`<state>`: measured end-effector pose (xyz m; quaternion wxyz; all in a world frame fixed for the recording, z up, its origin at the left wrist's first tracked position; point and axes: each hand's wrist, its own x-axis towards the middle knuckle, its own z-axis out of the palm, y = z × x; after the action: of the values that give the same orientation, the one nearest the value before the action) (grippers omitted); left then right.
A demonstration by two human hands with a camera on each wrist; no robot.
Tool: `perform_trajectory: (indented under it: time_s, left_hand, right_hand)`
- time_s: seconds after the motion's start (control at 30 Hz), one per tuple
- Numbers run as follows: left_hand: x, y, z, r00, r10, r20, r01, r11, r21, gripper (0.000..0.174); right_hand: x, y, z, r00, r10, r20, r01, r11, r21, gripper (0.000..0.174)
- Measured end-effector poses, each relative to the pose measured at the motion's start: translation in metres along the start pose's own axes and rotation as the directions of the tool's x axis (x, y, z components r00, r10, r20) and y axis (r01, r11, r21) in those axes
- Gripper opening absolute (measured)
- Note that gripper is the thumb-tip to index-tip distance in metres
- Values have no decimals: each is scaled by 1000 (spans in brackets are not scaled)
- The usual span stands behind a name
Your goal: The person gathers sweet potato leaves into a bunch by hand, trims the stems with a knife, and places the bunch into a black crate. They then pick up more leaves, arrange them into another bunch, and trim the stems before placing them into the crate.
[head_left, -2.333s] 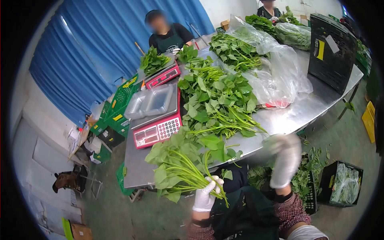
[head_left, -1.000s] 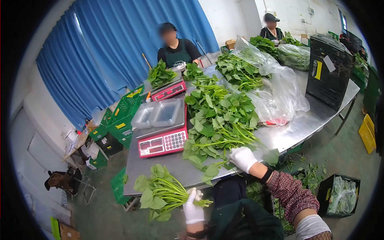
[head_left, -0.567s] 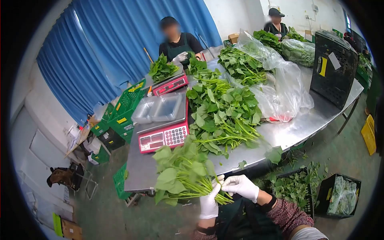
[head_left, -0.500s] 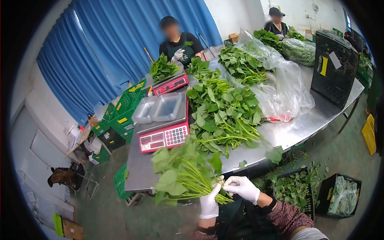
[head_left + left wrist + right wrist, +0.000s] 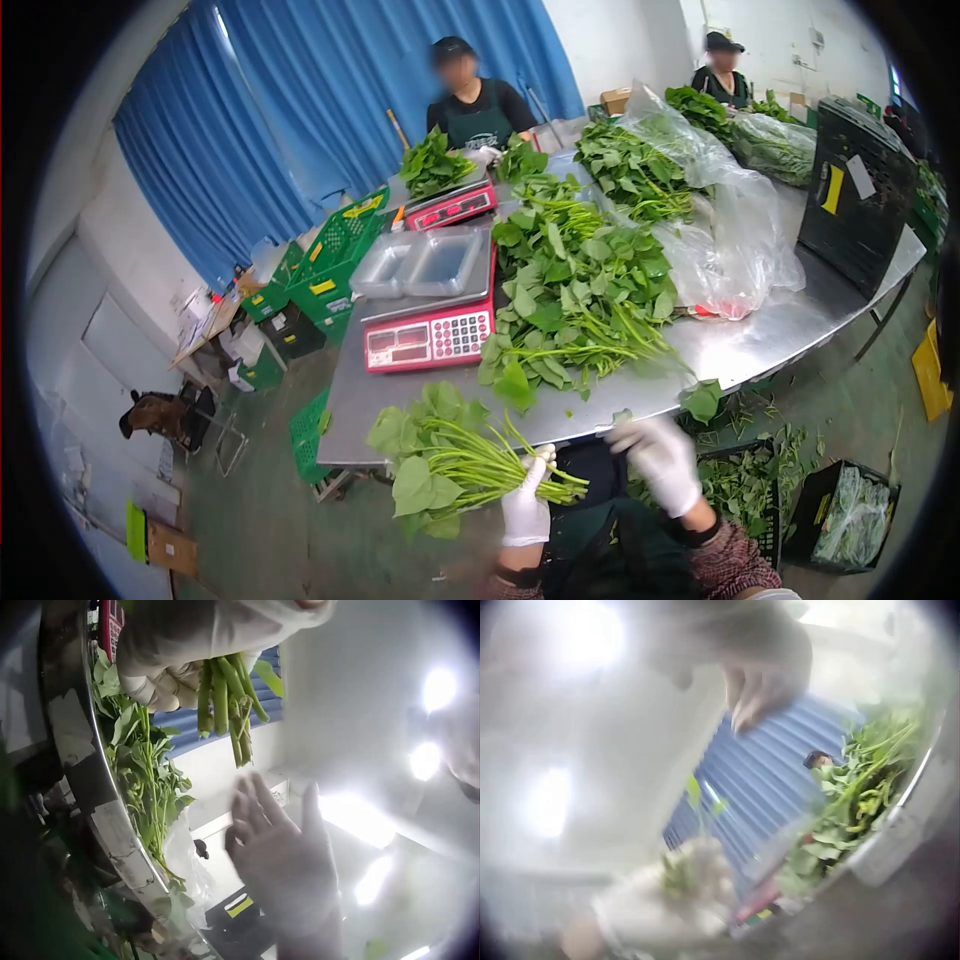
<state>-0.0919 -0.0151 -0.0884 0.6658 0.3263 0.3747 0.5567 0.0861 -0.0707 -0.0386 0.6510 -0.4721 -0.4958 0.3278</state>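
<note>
My gloved left hand (image 5: 527, 502) grips a bunch of leafy green stems (image 5: 470, 462) just in front of the table's near edge, the leaves pointing left. The cut stem ends (image 5: 225, 705) stick out of the fist in the left wrist view. Apart from the bunch, to its right, is my gloved right hand (image 5: 660, 465), blurred by motion. Its fingers look spread with nothing between them in the left wrist view. Beyond both hands, a large heap of the same greens (image 5: 590, 290) covers the middle of the metal table (image 5: 350, 430).
Left of the heap stands a red-and-white scale (image 5: 430, 340) bearing clear plastic trays (image 5: 440, 262). A second scale (image 5: 450, 207) holds greens farther back. A plastic bag (image 5: 740, 250) and a black crate (image 5: 850, 200) lie to the right. One person (image 5: 480, 110) stands across the table.
The right hand was at the heap's near edge, then came to the stems in the left hand, and has now moved off to the right. The left hand still holds the bunch.
</note>
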Motion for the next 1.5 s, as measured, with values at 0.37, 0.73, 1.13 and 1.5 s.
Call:
perform_trajectory:
  time_s: [0.37,0.73,1.13,1.5]
  left_hand:
    - [-12,13,-6,994,23,105,-22,1000,-7,15]
    - [-18,1,-16,979,-24,204,-28,968,249,14]
    - [9,14,-20,977,167,129,-111,928,-356,21]
    - [21,3,-18,994,-83,-69,64,969,-240,19]
  right_hand:
    - [5,34,35,915,-260,308,368,851,-375,10]
    - [52,7,45,866,-402,297,498,631,-595,22]
    - [95,29,-45,930,-367,2,210,526,-824,19]
    - [73,24,-7,834,-514,202,357,223,-907,18]
